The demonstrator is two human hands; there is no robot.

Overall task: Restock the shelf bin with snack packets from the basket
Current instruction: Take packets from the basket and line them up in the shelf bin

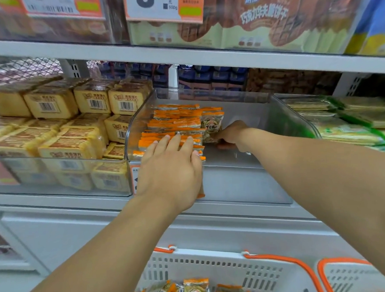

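The left hand (169,167) lies flat with straight fingers on the front of the orange snack packets (175,126), which fill only the left side of the clear shelf bin (292,116) in rows running from front to back. The right hand (230,135) is deeper in the bin, fingers curled around one packet (211,127) standing up at the right edge of the rows, so it is the nearer hand to the bare space on the right. More packets wait in the white basket (215,265) down below, close to the body.
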